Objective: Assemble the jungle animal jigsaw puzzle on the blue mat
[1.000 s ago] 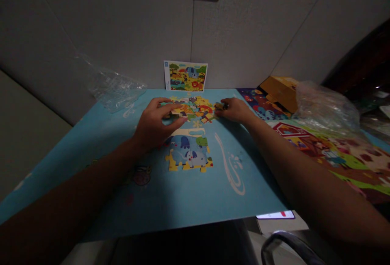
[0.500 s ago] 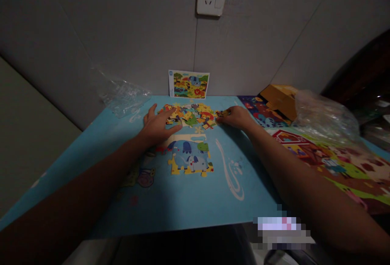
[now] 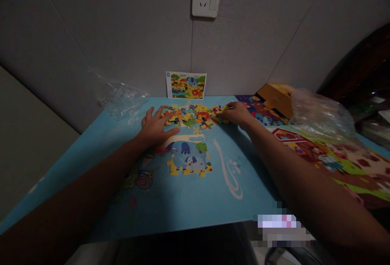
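A heap of loose jigsaw puzzle pieces [image 3: 191, 115] in yellow, orange and green lies toward the back of the blue table. My left hand [image 3: 155, 129] rests at the heap's left end, fingers spread, with nothing gripped. At the right end, the fingers of my right hand [image 3: 236, 114] are pinched on a yellowish puzzle piece [image 3: 224, 110]; the fingers hide part of it. Nearer to me lies a joined section of the puzzle [image 3: 189, 157] showing two blue elephants and a green bush. A picture card [image 3: 186, 85] with the animal scene leans on the wall.
Crumpled clear plastic [image 3: 123, 98] lies at the back left. An orange-brown box [image 3: 277, 100] and another clear plastic bag [image 3: 323, 113] are at the back right. Farm-picture puzzle [image 3: 341, 161] covers the right side. The table's front edge [image 3: 173, 232] is close.
My right hand has shifted slightly at the heap's right end, and more yellow pieces show there. The left hand stays spread at the left end. The view has turned slightly.
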The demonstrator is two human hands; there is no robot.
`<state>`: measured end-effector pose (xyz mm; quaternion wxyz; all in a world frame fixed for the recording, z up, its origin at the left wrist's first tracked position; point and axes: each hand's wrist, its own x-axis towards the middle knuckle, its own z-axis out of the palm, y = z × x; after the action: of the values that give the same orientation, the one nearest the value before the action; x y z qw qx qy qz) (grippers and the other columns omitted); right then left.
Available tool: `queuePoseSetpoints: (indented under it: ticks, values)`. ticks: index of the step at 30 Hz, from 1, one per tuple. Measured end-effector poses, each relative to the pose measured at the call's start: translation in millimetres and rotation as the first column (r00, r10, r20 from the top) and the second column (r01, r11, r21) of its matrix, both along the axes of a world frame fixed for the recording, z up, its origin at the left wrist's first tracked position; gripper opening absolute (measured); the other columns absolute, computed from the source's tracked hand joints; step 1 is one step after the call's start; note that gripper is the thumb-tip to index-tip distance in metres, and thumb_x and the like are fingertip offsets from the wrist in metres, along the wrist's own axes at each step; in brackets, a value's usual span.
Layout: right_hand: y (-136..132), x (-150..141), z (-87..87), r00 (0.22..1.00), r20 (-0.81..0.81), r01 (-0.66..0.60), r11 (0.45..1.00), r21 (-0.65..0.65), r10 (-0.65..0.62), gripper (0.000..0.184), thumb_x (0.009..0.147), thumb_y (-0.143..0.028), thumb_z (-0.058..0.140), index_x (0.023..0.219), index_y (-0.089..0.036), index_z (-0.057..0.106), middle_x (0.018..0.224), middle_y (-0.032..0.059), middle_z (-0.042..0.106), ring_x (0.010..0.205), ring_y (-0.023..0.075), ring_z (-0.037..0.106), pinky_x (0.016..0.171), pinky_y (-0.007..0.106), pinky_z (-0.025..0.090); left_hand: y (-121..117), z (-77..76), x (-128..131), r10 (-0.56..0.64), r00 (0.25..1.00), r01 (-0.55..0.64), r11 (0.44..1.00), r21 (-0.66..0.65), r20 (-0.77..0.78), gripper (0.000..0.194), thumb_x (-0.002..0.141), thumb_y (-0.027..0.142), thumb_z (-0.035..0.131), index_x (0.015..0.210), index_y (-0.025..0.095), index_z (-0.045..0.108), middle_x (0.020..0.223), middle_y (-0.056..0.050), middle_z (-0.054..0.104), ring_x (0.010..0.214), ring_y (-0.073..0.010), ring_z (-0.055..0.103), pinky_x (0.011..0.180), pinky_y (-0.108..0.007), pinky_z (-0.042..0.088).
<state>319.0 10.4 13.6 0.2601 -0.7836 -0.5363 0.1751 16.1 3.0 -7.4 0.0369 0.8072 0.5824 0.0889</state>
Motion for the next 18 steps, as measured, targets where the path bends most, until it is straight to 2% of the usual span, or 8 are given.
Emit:
queuePoseSetpoints:
  ticks: [6, 11, 18]
  values:
    - [5, 9, -2.6, 0.984, -0.153, 0.107, 0.989, 0.099, -0.091, 0.013, 0.072, -0.023, 0.073, 0.080, -0.013, 0.071, 0.073, 0.0075, 0.068, 0.071, 0.0202, 0.067, 0.061, 0.026, 0.050, 0, -1.0, -1, -0.008, 1.000, 0.008, 1.000, -0.015, 0.011, 0.076, 0.091, 0.062, 0.055, 0.159, 0.036, 0.036, 0.171, -0.009, 0.020, 0.154, -0.0467, 0.016, 0.118, -0.065, 0.024]
    - [6, 12, -2.6, 0.969, -0.220, 0.154, 0.971, 0.181, -0.113, 0.020, 0.071, -0.021, 0.065, 0.085, -0.011, 0.074, 0.074, 0.0099, 0.070, 0.073, 0.0229, 0.066, 0.063, 0.030, 0.051, 2, -2.1, -2, -0.038, 0.998, 0.039, 0.999, -0.007, 0.045, 0.075, 0.089, 0.060, 0.057, 0.158, 0.034, 0.039, 0.171, -0.010, 0.022, 0.152, -0.0469, 0.022, 0.117, -0.064, 0.028]
    - [6, 12, -2.3, 0.970, -0.177, 0.204, 0.956, 0.213, -0.168, 0.023, 0.070, -0.027, 0.063, 0.083, -0.013, 0.076, 0.078, 0.0099, 0.073, 0.079, 0.0251, 0.068, 0.070, 0.032, 0.053, 5, -4.9, -3, -0.080, 0.994, 0.079, 0.997, 0.011, 0.070, 0.073, 0.089, 0.057, 0.056, 0.156, 0.031, 0.042, 0.169, -0.013, 0.027, 0.148, -0.0434, 0.033, 0.115, -0.062, 0.032]
